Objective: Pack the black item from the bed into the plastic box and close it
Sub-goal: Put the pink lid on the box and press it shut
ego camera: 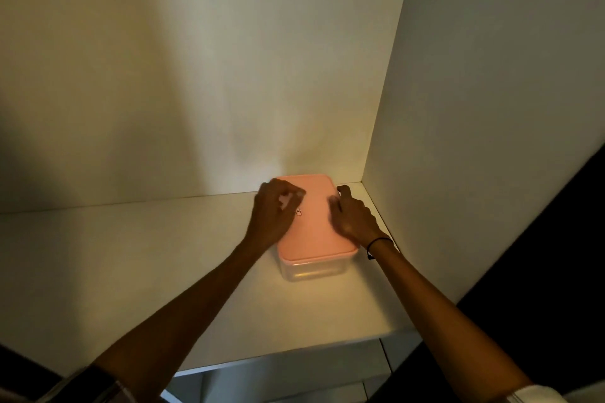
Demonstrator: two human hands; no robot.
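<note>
Resting hands (pixel 312 211) on pink lid (pixel 316 232), box (pixel 312 270) near right wall (pixel 474 141) (open shelf (pixel 114 271) left)

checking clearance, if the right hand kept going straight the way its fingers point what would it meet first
Probably the back wall of the shelf: the right hand lies on the pink lid, fingers pointing rearward. Depth is unclear.

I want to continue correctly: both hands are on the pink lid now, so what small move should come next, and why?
Probably lift the lid off: it sits flat on the clear box, both the left hand and right hand rest on it, and no black item shows.
</note>
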